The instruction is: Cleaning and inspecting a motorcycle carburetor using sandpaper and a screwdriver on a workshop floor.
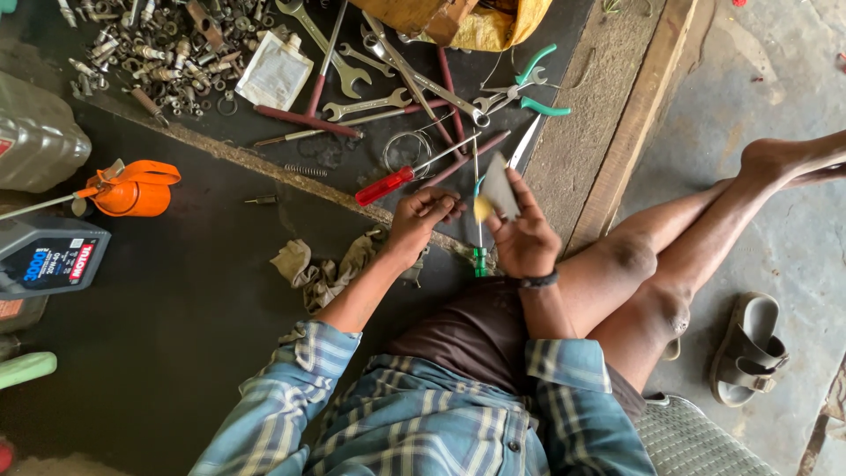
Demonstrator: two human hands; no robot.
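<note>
The right hand (526, 236) fingers pinch a small grey sheet (499, 187) upright for rubbing; the left hand (421, 220) fingers curl clenched just beside it, above a green-handled screwdriver (479, 256).

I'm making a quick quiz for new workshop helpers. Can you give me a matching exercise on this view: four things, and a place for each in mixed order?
Things:
1. oil can
2. red screwdriver
3. sandal
4. pliers

Places:
A. on the concrete floor beside the person's legs
B. far left, on the dark mat
C. among the wrenches, near the wooden edge at top
D. just above the left hand

Pairs: 1-B, 2-D, 3-A, 4-C
</note>
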